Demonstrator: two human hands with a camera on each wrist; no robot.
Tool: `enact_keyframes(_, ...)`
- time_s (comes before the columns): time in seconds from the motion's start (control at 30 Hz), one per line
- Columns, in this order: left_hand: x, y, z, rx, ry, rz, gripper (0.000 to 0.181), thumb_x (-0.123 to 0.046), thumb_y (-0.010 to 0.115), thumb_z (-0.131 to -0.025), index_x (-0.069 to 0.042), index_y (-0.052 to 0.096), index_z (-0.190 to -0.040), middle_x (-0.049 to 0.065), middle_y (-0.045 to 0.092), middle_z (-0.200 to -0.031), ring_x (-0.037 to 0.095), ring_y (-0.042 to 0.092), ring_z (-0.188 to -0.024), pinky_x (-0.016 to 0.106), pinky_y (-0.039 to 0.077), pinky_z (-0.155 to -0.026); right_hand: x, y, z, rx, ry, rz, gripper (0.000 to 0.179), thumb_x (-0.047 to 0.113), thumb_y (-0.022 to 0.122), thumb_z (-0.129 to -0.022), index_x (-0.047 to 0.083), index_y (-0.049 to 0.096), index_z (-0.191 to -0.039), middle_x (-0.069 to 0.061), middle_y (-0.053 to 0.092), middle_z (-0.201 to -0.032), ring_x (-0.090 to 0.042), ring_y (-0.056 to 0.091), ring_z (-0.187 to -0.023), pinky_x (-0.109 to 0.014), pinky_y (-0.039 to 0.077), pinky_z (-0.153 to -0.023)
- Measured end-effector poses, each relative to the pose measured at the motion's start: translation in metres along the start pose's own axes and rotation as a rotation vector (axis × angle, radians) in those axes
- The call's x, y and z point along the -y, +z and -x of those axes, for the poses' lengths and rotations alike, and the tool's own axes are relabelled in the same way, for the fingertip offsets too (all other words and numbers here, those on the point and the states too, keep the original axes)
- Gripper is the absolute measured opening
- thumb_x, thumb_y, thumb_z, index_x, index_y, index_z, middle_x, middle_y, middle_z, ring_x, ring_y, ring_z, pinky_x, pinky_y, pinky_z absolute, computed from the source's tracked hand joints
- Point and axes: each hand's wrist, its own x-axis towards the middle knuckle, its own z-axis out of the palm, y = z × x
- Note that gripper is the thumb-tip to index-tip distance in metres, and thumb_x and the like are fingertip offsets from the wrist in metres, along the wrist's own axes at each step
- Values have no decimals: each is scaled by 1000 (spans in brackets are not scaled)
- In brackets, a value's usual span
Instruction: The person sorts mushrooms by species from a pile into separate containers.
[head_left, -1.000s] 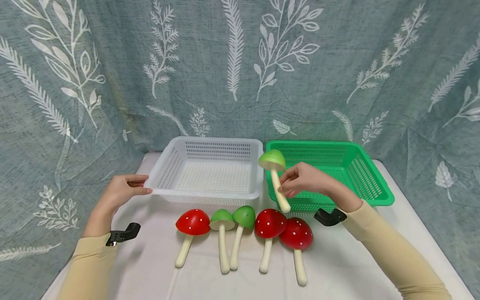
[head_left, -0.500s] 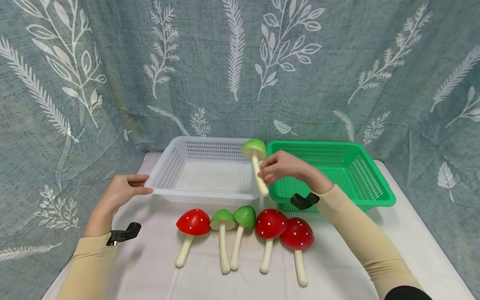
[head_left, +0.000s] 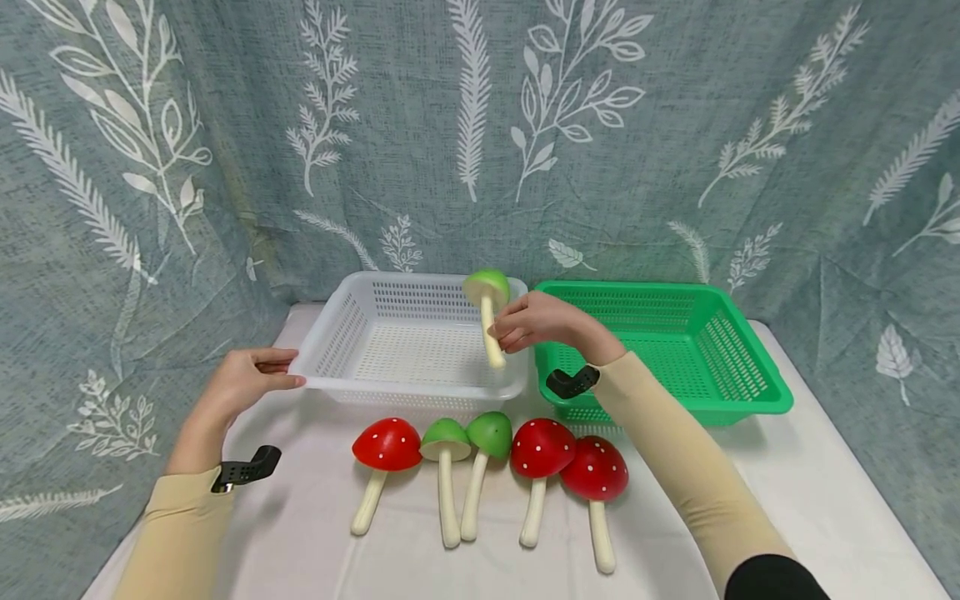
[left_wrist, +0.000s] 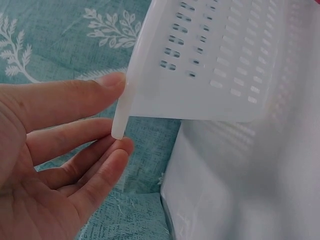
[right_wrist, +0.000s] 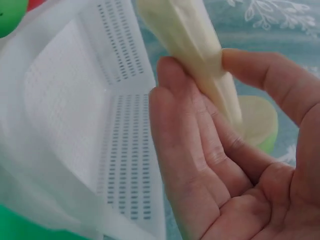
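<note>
Leafy curtain (head_left: 420, 142), green mushroom (head_left: 487, 312) in right hand (head_left: 538, 321), left hand (head_left: 238, 382) apart

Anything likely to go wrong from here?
The right hand pinches the raised green-capped mushroom by its stem alone, so it might twist or slip. Dropped early, it could catch the rim of the white basket. The left hand pinches that rim; a tug might shift the basket.

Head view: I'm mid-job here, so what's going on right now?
A person's right hand pinches a green mushroom by its stem, cap up, seemingly above the right part of the white basket. The left hand pinches that basket's rim. Three red mushrooms and two other green ones lie in front. The green basket stands beside the white one.
</note>
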Motion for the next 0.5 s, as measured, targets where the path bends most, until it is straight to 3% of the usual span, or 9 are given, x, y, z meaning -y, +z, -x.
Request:
enact_keyframes(0.3, 1, -1, 1, 7, -7, 17, 71, -37, 74, -82, -1, 48, -138, 26, 53, -133, -15, 47, -84, 46, 44, -97, -2, 0, -29, 12, 19, -27, 38, 17, 63, -91, -3, 60, -123, -17, 67, -111, -19, 67, -95, -39, 51, -95)
enact_keyframes(0.5, 3, 1, 1, 13, -10, 29, 73, -39, 74, -82, -2, 48, -139, 25, 51, -134, -12, 47, -87, 46, 43, -98, -4, 5, -40, -41, 56, -33, 35, 14, 63, -91, -3, 61, -121, -16, 68, -106, -16, 67, -89, -39, 51, -95)
